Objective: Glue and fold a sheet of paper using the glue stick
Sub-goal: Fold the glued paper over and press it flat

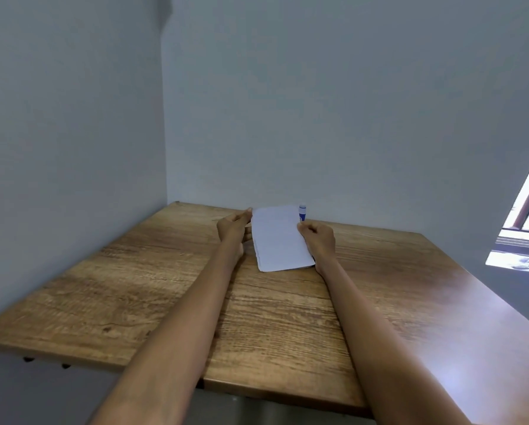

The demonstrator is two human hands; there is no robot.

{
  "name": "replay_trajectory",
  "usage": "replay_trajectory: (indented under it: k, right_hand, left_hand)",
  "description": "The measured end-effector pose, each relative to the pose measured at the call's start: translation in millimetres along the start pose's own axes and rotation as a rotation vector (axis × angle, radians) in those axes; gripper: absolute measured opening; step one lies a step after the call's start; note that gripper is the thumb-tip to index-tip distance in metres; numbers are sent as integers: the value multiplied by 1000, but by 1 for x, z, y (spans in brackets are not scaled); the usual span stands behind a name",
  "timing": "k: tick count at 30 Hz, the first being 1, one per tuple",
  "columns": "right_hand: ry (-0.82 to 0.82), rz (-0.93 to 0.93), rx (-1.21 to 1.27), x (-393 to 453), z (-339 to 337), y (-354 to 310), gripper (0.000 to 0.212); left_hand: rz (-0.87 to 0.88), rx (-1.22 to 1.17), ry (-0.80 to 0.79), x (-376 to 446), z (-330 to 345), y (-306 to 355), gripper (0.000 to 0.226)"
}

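Observation:
A folded white sheet of paper (280, 239) lies far out on the wooden table (165, 286), its far end lifted. My left hand (234, 227) pinches the paper's far left edge between thumb and fingers. My right hand (317, 240) grips the right edge, fingers curled. A blue and white glue stick (302, 212) stands upright just behind the paper's far right corner, above my right hand and apart from it. Both forearms stretch across the table.
Grey walls meet in a corner close behind the table's far left. A bright window (527, 228) is at the right. The table's near edge runs below my elbows.

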State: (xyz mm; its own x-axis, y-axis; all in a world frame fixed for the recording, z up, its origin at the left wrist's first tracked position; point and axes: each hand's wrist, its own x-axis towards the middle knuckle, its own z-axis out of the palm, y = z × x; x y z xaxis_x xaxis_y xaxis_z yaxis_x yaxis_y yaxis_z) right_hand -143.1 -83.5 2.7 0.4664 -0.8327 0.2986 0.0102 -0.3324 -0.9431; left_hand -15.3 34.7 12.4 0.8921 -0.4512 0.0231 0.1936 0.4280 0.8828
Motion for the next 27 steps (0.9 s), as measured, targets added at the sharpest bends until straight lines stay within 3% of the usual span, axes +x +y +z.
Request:
replay_trajectory:
  k: [27]
  right_hand:
    - [82, -88, -63, -1, 1, -1, 13]
  left_hand:
    - [-43, -28, -56, -8, 4, 3, 8]
